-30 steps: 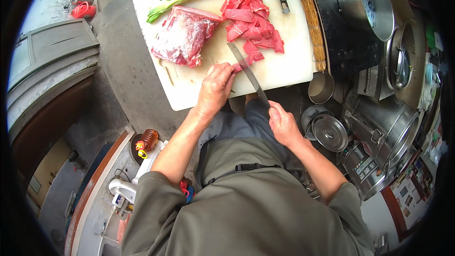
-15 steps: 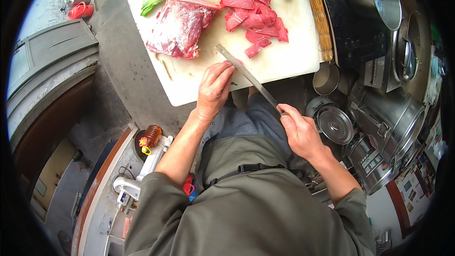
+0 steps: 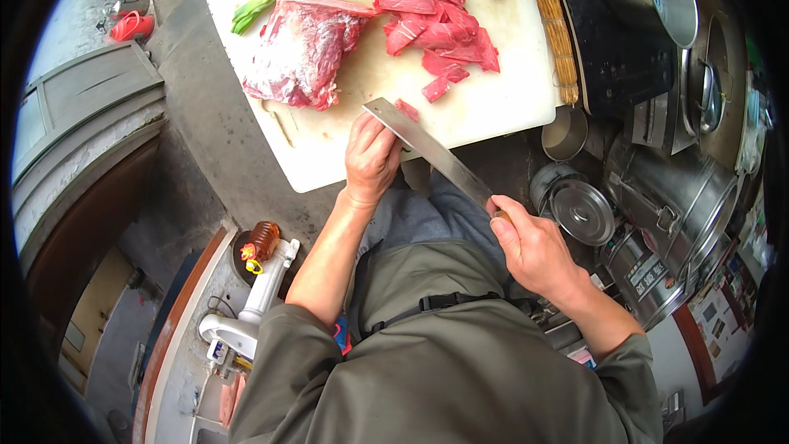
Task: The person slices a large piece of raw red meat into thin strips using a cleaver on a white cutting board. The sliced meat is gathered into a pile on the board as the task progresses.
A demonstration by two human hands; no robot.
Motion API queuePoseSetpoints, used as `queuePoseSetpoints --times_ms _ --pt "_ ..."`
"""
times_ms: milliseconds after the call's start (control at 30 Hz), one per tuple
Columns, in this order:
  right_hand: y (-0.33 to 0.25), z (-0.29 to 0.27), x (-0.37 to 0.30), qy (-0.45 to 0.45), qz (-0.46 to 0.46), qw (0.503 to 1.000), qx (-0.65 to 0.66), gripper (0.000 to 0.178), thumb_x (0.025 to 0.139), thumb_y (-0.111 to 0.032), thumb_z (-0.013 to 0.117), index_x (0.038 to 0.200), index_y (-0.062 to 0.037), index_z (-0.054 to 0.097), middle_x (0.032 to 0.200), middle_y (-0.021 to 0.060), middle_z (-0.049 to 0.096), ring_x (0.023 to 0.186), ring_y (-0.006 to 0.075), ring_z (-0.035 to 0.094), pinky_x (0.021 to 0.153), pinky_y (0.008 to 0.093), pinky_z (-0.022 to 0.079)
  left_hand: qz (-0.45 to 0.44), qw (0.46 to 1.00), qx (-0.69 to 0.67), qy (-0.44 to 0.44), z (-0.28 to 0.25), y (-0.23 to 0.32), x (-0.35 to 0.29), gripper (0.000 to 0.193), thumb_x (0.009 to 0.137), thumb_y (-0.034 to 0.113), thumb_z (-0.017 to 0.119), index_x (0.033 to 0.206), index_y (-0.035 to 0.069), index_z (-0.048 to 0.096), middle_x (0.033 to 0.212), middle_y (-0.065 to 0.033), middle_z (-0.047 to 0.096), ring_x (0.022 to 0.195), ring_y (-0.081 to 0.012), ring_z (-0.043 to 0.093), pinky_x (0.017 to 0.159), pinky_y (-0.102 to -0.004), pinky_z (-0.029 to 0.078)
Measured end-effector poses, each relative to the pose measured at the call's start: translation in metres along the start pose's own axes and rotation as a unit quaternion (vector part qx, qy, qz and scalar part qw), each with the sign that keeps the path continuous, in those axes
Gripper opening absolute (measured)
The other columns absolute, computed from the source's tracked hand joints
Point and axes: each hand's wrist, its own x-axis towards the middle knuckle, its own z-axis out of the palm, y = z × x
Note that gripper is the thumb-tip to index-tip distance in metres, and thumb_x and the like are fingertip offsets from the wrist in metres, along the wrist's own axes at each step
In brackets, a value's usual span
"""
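Head view. The left hand is at the near edge of the cutting board, with its fingers curled and drawn together. The blade crosses in front of the fingertips, so whether they grip any meat cannot be told. The right hand is closed around the handle of the knife.

Change of state: half a second ago the blade appeared as a narrow strip; it now shows its broad flat side, with its tip beside the left fingers. A small piece of meat lies just beyond the blade, apart from the sliced meat. A second ago the blade lay across a longer strip. Judgement: a slice has been separated, little of the strip remains, and finger clearance is now critical.

The large piece of meat rests on the board, left of the slices and untouched by either hand.
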Motion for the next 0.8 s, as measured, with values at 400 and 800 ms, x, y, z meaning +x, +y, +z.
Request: queuePoseSetpoints --times_ms 400,800 --pt "-0.002 -0.018 -0.008 -0.057 0.041 0.997 -0.018 0.03 0.108 -0.024 0.056 0.124 0.0012 0.057 0.088 0.0187 0.074 0.078 0.0434 0.071 0.068 0.0498 0.056 -0.013 1.0 -0.025 -0.012 -0.001 -0.002 -0.002 0.036 0.071 -0.011 0.079 0.106 0.0 0.075 0.109 -0.0118 0.074 0.104 -0.0333 0.069 0.093 -0.0409 0.056" --pt "0.006 -0.012 0.014 -0.076 0.067 0.995 0.003 0.032 0.108 -0.027 0.055 0.126 -0.0008 0.055 0.086 0.0208 0.073 0.08 0.0454 0.07 0.07 0.0521 0.055 0.01 1.0 -0.027 -0.002 -0.001 -0.005 0.0 0.033 0.07 -0.011 0.077 0.102 -0.001 0.074 0.109 -0.0129 0.074 0.103 -0.0333 0.071 0.094 -0.0415 0.057"
